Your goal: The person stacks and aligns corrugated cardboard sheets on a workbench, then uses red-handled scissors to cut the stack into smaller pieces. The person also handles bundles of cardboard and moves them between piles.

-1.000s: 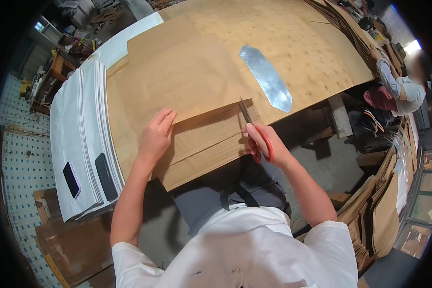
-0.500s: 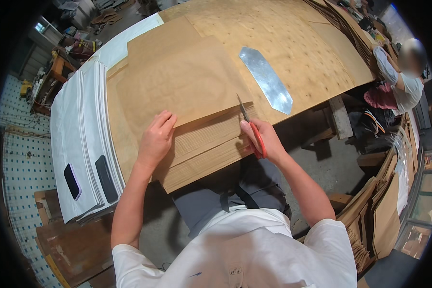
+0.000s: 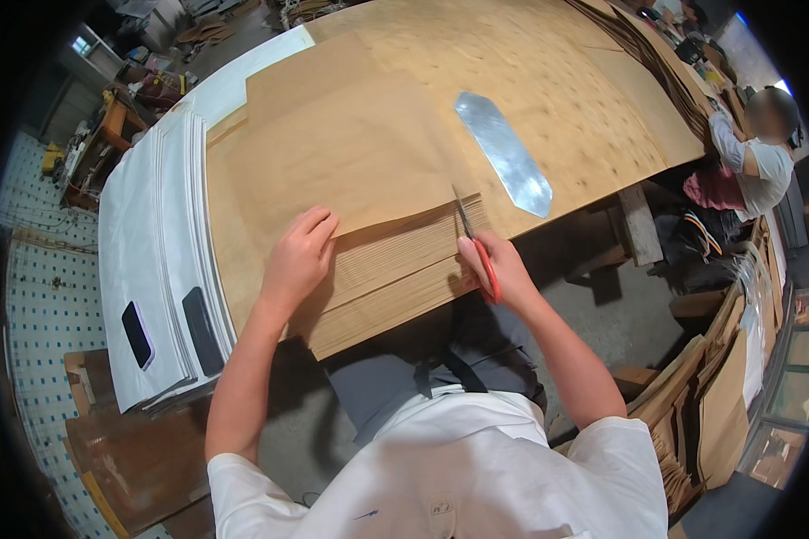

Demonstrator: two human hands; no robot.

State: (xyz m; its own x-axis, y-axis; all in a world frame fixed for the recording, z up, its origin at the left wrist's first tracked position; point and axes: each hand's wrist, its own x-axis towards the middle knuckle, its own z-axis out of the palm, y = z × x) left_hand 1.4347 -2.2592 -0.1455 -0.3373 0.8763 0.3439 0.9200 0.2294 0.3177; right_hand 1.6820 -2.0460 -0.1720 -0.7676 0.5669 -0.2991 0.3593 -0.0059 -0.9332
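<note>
A large brown kraft paper sheet (image 3: 351,148) lies on top of a stack of brown paper (image 3: 391,286), whose layered edges fan out toward me. My left hand (image 3: 299,254) is closed on the sheet's near edge, fingertips on top and the thumb hidden. My right hand (image 3: 511,272) grips red-handled scissors (image 3: 487,267). Their blades point away from me, at the sheet's near right corner, and look almost closed. To the right of the sheet, a shiny metal plate (image 3: 503,154) with pointed ends lies flat.
The plywood table (image 3: 584,117) carries the stack. White folded sheets (image 3: 139,242) hang over its left side, with a phone (image 3: 137,334) and a dark flat case (image 3: 202,331) on them. A co-worker (image 3: 768,171) is at the far right. Brown paper bundles (image 3: 724,404) stand at the right.
The view has shifted slightly, so the table sits a little to the right. The scissors have come slightly nearer to me at the sheet's corner. My left hand keeps its place on the sheet.
</note>
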